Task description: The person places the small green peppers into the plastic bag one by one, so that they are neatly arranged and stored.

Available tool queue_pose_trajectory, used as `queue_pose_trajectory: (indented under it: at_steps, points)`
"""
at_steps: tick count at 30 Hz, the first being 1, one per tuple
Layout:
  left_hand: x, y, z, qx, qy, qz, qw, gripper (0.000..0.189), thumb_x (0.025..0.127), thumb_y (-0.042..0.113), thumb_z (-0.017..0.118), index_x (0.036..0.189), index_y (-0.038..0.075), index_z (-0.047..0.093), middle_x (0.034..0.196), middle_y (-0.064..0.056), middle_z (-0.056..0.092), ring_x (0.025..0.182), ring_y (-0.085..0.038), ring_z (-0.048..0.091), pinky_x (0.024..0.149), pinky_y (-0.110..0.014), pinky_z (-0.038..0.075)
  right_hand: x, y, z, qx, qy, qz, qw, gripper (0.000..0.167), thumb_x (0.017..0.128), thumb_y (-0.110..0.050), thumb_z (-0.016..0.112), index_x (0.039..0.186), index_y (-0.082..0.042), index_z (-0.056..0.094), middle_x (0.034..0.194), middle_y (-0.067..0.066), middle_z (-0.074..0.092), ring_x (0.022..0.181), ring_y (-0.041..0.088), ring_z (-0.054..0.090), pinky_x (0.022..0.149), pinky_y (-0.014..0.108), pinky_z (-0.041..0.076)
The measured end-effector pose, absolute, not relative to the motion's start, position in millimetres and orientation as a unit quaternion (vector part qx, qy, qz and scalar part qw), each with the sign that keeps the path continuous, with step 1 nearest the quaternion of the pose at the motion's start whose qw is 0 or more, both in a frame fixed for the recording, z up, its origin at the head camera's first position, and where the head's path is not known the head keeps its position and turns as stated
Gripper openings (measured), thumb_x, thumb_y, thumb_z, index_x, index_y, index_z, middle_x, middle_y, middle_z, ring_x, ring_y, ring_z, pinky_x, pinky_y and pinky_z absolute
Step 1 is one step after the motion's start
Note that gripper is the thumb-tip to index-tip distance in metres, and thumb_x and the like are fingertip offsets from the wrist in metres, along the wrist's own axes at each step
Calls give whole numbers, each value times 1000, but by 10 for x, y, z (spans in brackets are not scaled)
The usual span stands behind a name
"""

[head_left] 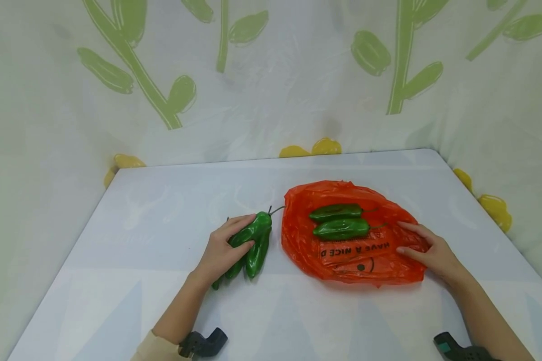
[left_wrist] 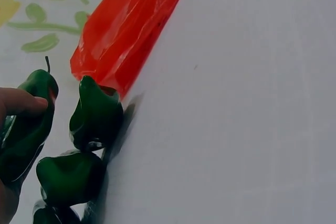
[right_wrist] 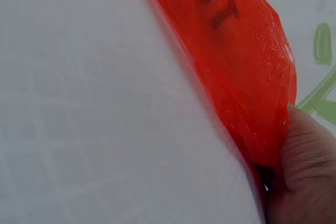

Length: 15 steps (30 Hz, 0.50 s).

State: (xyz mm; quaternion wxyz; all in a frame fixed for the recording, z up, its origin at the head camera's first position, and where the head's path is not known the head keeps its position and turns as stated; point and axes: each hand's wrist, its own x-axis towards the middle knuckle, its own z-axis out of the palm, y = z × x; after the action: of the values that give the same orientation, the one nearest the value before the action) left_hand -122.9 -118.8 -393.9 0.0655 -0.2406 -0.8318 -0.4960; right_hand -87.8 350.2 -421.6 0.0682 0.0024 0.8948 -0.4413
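Note:
My left hand (head_left: 223,246) grips a glossy green pepper (head_left: 260,223), with the fingers over its top and the thumb along its near side. More green peppers (head_left: 256,256) lie close together under and beside this hand. In the left wrist view the held pepper (left_wrist: 32,124) is at the left, its thin stem pointing up. A red plastic bag (head_left: 357,271) lies spread on the table with its mouth facing up. Inside it are two long green peppers (head_left: 341,228), side by side. My right hand (head_left: 435,253) rests on the bag's right rim, thumb and fingers spread apart.
A white table (head_left: 171,200) with faint pale-blue patterns carries everything. Behind and around it hangs a pale curtain (head_left: 275,100) printed with green leaves and yellow flowers. Black wrist devices (head_left: 203,345) sit on both forearms.

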Motion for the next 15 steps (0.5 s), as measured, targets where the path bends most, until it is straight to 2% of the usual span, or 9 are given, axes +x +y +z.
queue_pose_trajectory:
  at_steps: [8, 15]
  points:
    - [-1260, -1077, -3931, -261, -826, -495, 69, 55, 79, -1, 70, 131, 13, 58, 129, -5, 59, 117, -22, 56, 89, -37, 52, -873, 3485, -4189, 3, 893, -445, 69, 64, 91, -29, 63, 147, -16, 34, 146, 21, 31, 129, 40, 26, 78, 4, 36]
    - [-1271, -998, -3932, -272, -826, -488, 68, 53, 80, 1, 71, 130, 13, 59, 128, -5, 59, 117, -22, 56, 90, -40, 51, -870, 3490, -4199, -1, 898, -436, 63, 64, 90, -29, 64, 146, -17, 35, 146, 21, 32, 129, 40, 27, 78, 3, 35]
